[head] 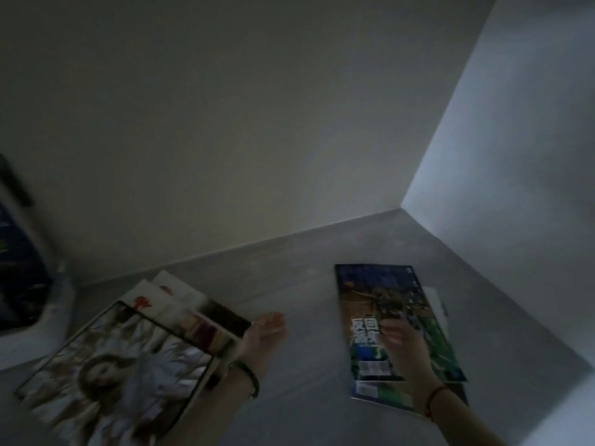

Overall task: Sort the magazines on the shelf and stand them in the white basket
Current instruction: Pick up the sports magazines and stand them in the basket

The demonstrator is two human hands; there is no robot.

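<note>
The view is dim and blurred. A fanned pile of pale magazines [122,365] lies flat on the grey shelf [309,284] at the left, a portrait cover on top. My left hand [262,336] touches the pile's right edge, and blur hides how its fingers lie. At the right lies a small stack of blue-green magazines [386,304]. My right hand [402,346] rests flat on its top cover. The white basket [48,320] stands at the far left edge with a dark blue magazine [19,278] upright inside.
The shelf's back wall [225,140] and right side wall [515,188] close in the space. A white sheet edge [433,300] pokes out behind the right stack. Bare grey shelf shows between the two piles.
</note>
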